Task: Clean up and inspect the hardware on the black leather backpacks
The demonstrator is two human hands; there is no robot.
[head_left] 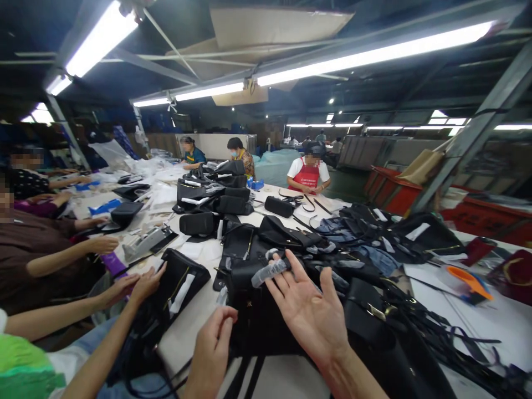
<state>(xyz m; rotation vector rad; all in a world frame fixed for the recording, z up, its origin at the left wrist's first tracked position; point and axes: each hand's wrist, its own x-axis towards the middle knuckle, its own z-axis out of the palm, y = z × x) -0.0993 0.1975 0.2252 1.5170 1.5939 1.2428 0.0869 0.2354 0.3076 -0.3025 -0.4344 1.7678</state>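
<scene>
In front of me a black handbag [260, 327] stands on the table. My right hand [310, 305] is over it, palm up, fingers stretched and thumb apart. A strip in clear plastic wrap [268, 272] passes by its fingertips; I cannot tell whether it rests on them. My left hand [211, 343] is at the bag's left side, fingers curled in with the thumb against them. Whatever they may hold is hidden. Just above that hand is a bit of clear plastic [222, 296].
Black bags [216, 188] are piled mid-table. Black straps [440, 321] lie at the right, near an orange tape dispenser [469, 282]. To my left a co-worker's hands [141, 285] touch a black bag [183, 277]. Across the table stands a person in a red apron [308, 176].
</scene>
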